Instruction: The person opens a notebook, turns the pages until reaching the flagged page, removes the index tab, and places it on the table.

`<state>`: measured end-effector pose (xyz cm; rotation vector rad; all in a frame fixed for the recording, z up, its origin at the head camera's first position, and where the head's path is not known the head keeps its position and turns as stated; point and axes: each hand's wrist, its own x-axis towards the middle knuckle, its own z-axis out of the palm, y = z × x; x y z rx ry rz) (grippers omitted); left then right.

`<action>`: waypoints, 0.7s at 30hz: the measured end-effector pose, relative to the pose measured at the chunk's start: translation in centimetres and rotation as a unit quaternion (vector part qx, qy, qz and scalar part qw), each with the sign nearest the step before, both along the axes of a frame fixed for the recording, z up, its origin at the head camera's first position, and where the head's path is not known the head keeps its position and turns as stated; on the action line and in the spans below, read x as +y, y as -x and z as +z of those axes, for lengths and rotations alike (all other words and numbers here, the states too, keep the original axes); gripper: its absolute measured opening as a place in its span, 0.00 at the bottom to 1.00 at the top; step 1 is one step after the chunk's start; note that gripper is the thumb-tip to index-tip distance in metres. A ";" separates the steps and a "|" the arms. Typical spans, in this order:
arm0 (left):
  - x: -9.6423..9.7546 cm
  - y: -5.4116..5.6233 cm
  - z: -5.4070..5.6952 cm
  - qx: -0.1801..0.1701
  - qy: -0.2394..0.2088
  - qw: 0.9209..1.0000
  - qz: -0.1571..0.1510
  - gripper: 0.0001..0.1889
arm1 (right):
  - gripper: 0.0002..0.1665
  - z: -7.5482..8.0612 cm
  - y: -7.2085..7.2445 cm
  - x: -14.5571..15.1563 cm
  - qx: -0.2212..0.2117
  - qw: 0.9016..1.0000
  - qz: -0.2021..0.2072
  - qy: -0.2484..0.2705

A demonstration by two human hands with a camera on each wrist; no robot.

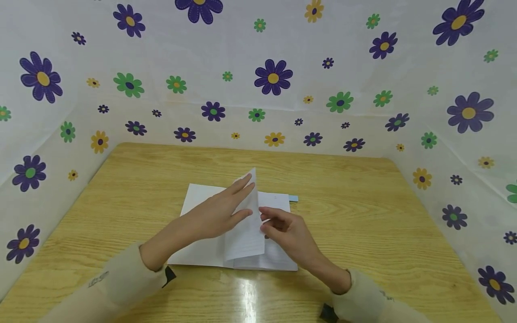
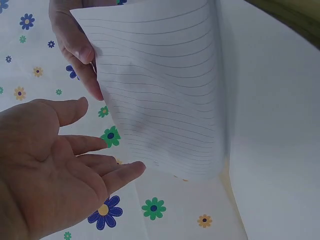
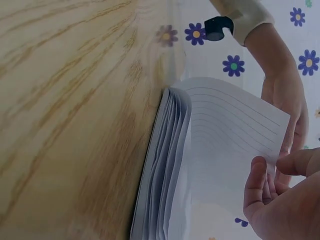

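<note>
An open notebook lies on the table, with one lined page raised and curving up from its middle. My left hand is beside the raised page with its fingers straight and spread; in the left wrist view its palm shows and nothing lies in it. At the page's free edge, my right hand has its fingers curled, and in the right wrist view the thumb and a finger pinch that edge. The stacked leaves of the notebook fan slightly at the spine.
A light blue strip sticks out past the notebook's right side. The wooden table spreads around it. Behind and at both sides hangs a white cloth with purple, green and yellow flowers.
</note>
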<state>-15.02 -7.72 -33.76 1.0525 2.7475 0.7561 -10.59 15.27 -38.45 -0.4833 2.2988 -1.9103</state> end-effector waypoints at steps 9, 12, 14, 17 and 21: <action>0.2 0.5 -0.1 0.025 0.006 0.999 -0.039 0.28 | 0.24 -0.2 0.1 -0.7 0.006 1.000 0.015 0.007; 0.2 0.7 -0.2 0.030 0.009 0.998 -0.048 0.27 | 0.24 -0.2 0.1 -0.9 0.007 1.000 0.019 0.009; 0.1 0.7 -0.3 0.023 0.010 0.998 -0.050 0.27 | 0.24 -0.2 0.1 -0.9 0.010 1.000 0.022 0.010; 0.1 0.7 -0.1 0.007 0.014 0.999 -0.048 0.28 | 0.24 -0.2 0.1 -1.0 0.011 1.000 0.026 0.011; -0.1 0.7 -0.1 -0.012 0.023 0.999 -0.037 0.30 | 0.23 -0.4 0.1 -0.8 0.010 0.999 0.032 0.012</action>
